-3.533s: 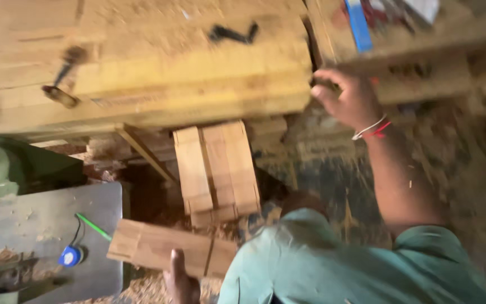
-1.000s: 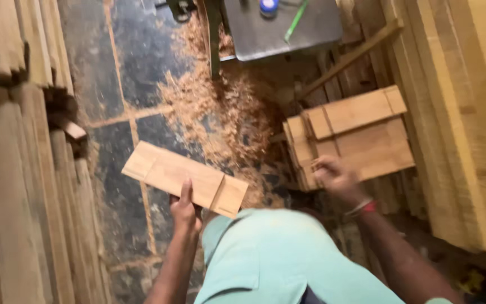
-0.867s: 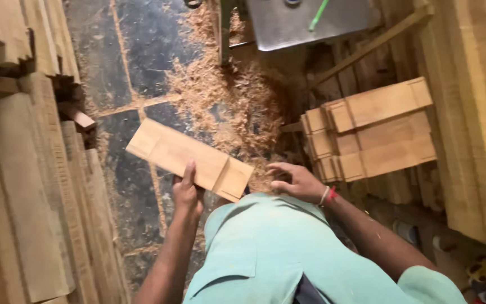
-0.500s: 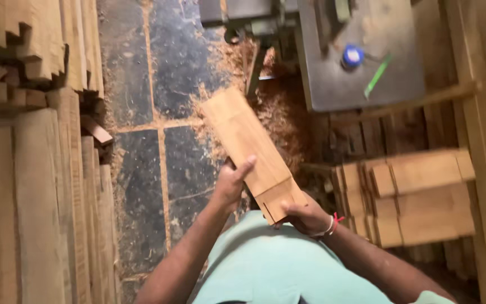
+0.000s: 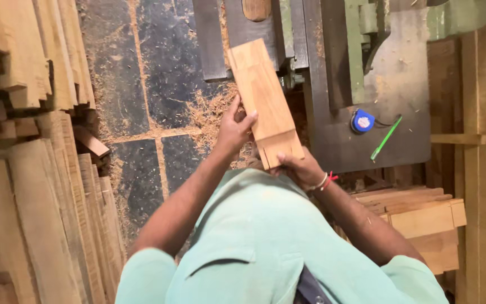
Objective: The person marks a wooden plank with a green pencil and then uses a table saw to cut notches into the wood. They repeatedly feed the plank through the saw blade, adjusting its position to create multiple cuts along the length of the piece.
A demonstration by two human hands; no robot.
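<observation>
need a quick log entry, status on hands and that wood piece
Left hand grips wood piece on its left edge. Right hand holds its notched near end. Far end over the machine table; tape measure and green pencil off to the right.

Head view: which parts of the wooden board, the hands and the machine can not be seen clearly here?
- Wooden board: its underside faces away from the head camera.
- Right hand: its fingers curl under the board's near end, hidden.
- Left hand: its palm is hidden behind its own back.
- Machine table: cut off by the top edge.
- Blue round thing: too small to identify.
</observation>
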